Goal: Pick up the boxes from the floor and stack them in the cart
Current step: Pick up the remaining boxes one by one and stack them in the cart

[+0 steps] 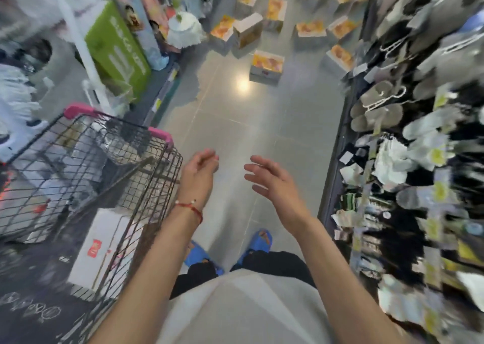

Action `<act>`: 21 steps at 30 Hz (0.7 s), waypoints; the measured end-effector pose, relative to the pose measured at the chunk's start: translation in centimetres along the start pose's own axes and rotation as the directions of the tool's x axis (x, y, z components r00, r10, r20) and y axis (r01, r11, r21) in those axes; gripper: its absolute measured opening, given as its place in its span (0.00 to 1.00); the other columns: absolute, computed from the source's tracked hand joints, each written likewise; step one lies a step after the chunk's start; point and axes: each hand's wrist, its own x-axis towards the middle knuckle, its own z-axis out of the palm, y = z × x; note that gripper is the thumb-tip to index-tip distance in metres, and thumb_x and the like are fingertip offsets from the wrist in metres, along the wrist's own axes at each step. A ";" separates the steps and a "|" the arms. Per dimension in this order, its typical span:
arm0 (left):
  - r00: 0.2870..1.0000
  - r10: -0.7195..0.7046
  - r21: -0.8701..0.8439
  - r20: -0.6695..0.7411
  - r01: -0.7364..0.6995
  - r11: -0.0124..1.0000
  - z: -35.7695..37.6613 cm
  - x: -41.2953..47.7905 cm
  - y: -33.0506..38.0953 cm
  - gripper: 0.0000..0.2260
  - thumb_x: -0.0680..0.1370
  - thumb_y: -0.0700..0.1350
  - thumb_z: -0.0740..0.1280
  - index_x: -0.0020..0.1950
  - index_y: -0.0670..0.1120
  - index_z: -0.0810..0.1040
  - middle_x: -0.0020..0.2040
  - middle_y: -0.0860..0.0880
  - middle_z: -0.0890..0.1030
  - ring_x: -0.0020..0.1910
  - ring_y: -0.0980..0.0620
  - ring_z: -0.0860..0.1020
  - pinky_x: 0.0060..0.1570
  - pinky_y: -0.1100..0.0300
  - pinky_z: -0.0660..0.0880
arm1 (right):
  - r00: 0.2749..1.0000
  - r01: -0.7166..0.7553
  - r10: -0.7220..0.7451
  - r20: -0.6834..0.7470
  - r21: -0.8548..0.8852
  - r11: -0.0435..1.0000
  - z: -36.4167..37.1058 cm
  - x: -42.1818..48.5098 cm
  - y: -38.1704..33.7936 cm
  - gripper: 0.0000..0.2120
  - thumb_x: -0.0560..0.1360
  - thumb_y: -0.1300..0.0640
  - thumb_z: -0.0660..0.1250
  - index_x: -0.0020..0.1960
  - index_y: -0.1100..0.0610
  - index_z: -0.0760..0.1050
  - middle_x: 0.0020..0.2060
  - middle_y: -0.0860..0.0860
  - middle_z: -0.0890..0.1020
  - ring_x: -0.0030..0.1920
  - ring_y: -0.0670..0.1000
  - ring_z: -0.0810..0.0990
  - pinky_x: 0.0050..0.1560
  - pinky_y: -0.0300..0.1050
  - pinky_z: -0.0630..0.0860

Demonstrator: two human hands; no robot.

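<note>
Several white boxes with orange fruit pictures lie scattered on the grey floor far ahead; the nearest box (267,66) sits in the middle of the aisle. A wire cart (146,186) with pink corner caps stands at my left, and a white box (102,249) lies in its bottom. My left hand (200,170) hovers just right of the cart's rim, fingers relaxed, holding nothing. My right hand (269,178) is raised beside it, fingers spread and empty. The frame is blurred by motion.
A rack of hanging slippers and socks (408,139) lines the right side of the aisle. Shelves with a green carton (117,47) and a white pole (78,37) stand on the left. My blue sandals (258,241) stand on the tiled floor (235,134).
</note>
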 end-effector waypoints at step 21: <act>0.978 -0.061 0.123 0.201 0.037 0.992 19.9 19.9 13.8 0.07 0.81 0.42 0.65 0.54 0.53 0.78 0.57 0.50 0.82 0.52 0.53 0.81 0.50 0.59 0.73 | 0.981 0.051 -0.023 -0.192 0.139 0.989 -14.1 21.1 -15.4 0.09 0.83 0.56 0.66 0.62 0.48 0.80 0.60 0.50 0.85 0.60 0.50 0.84 0.63 0.46 0.77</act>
